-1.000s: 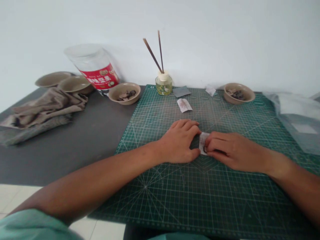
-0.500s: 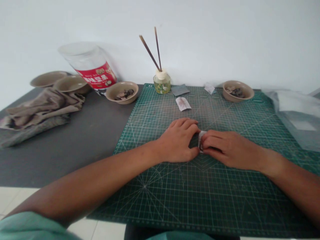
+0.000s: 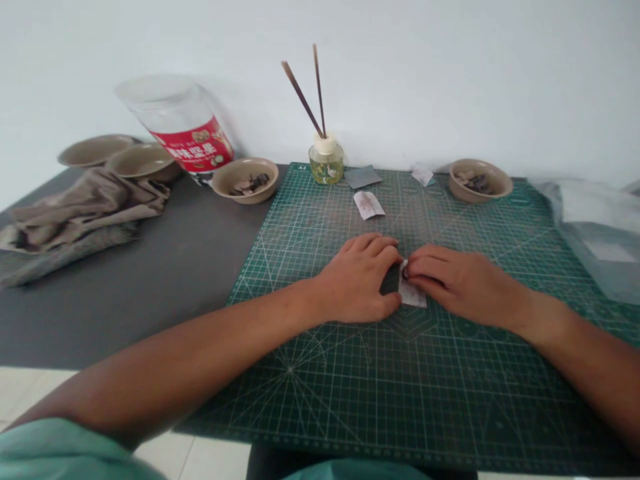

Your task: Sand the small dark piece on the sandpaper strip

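left hand (image 3: 356, 280), right hand (image 3: 463, 283) pinch a paper packet (image 3: 413, 296), lower end showing more than before.

Paper slip (image 3: 413, 295): white, faint pink print. Cutting mat (image 3: 425, 393): dark green, white grid and radiating lines (the one pattern here). Jar label (image 3: 193, 143): red, white lettering. Bowl (image 3: 245, 195): plain beige. My sleeve (image 3: 65, 453): mint green.
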Demonstrator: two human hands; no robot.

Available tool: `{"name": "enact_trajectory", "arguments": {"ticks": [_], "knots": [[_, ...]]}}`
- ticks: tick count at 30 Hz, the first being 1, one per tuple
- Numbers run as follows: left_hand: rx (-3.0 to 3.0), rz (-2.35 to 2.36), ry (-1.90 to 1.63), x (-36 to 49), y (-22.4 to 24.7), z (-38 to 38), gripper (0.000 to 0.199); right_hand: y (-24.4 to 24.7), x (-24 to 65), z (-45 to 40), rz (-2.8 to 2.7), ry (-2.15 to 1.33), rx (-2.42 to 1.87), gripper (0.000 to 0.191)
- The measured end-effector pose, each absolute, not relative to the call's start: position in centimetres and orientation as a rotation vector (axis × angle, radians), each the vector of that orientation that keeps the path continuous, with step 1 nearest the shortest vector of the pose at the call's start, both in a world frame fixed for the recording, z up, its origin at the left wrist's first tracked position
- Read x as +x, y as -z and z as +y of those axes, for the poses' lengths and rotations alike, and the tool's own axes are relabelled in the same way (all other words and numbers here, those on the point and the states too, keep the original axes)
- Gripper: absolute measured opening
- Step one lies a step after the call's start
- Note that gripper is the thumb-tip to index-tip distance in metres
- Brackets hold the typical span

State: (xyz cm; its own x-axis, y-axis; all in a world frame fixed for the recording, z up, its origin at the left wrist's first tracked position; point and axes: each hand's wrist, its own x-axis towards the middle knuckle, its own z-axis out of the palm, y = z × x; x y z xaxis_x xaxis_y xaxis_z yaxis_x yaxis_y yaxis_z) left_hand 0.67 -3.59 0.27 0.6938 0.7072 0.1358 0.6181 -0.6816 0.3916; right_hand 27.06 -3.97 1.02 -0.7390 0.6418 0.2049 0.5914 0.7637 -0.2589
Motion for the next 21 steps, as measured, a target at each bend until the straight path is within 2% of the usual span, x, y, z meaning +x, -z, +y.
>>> {"name": "enact_trajectory", "arguments": {"ticks": [6,13,18,21], "knots": [[2.612,1.024,-0.395,0.7,-0.3,-3.6,0.054,-1.9,28.1,-4.1,-2.728,-0.551,-0.893,0.017],[2.62,1.037,-0.392,0.7,-0.3,-3.7,0.055,-0.8,27.3,-3.7,-2.614,-0.331,-1.011,0.016],[2.625,1.026,-0.396,0.7,-0.3,-3.8,0.055,-1.4,27.7,-4.1,-2.658,-0.609,-0.949,0.014],[2.63,1.024,-0.405,0.7,-0.2,-3.8,0.055,-1.2,27.2,-4.4,-2.667,-0.559,-0.915,0.017]]}}
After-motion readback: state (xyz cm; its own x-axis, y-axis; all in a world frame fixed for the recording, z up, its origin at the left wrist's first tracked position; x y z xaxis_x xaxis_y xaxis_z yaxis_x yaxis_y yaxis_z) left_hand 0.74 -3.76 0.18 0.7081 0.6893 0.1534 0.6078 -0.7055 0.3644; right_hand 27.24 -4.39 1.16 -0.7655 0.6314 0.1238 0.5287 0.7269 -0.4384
